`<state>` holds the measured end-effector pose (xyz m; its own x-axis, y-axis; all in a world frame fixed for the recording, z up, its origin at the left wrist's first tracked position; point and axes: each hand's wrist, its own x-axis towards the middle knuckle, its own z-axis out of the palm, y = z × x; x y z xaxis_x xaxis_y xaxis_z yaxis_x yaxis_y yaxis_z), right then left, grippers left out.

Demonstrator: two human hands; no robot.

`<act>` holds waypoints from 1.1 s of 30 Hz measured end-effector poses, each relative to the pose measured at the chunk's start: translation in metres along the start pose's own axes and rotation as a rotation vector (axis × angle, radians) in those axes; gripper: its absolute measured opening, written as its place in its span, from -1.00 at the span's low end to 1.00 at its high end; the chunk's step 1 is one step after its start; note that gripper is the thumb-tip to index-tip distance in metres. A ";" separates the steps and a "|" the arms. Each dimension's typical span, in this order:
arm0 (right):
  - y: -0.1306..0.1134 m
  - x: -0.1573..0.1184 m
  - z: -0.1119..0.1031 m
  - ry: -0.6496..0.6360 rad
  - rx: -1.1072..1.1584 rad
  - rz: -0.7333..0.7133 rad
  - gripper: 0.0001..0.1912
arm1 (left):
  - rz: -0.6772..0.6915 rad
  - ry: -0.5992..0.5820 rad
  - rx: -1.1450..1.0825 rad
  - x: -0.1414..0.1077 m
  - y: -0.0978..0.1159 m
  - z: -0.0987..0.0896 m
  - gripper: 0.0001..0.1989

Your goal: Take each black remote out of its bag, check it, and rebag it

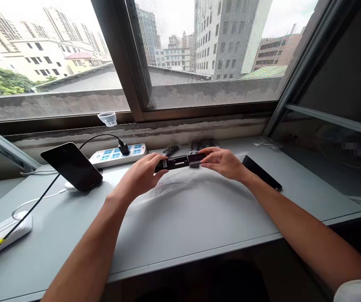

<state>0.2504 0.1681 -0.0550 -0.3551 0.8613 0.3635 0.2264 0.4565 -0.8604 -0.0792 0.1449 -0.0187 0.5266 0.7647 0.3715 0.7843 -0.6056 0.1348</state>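
Observation:
A slim black device (178, 162) with a recessed slot is held level above the grey desk. My left hand (144, 173) grips its left end between thumb and fingers. At its right end, my right hand (220, 162) pinches a small dark piece (195, 159), which meets the device or lies right against it; which one I cannot tell. Beneath the hands a clear plastic bag (164, 189) is spread on the desk. Behind them lie several dark items (196, 145), partly hidden by the right hand.
A tablet (73, 166) leans on a stand at the left. A blue-and-white power strip (117, 154) lies near the window, a white one (7, 235) at the left edge. A black flat case (260, 173) is right. A plastic cup (108, 118) stands by the sill.

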 end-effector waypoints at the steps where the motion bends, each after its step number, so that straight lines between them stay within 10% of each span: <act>1: 0.001 0.000 0.001 0.003 0.012 -0.014 -0.76 | -0.006 -0.007 -0.007 0.000 0.000 0.000 -0.60; 33: 0.002 0.000 0.015 0.041 -0.243 -0.171 -0.52 | -0.015 -0.021 0.009 -0.001 -0.003 0.004 -0.62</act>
<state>0.2376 0.1654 -0.0620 -0.3711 0.7731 0.5144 0.3783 0.6318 -0.6766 -0.0805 0.1470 -0.0229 0.5216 0.7779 0.3505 0.7949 -0.5923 0.1316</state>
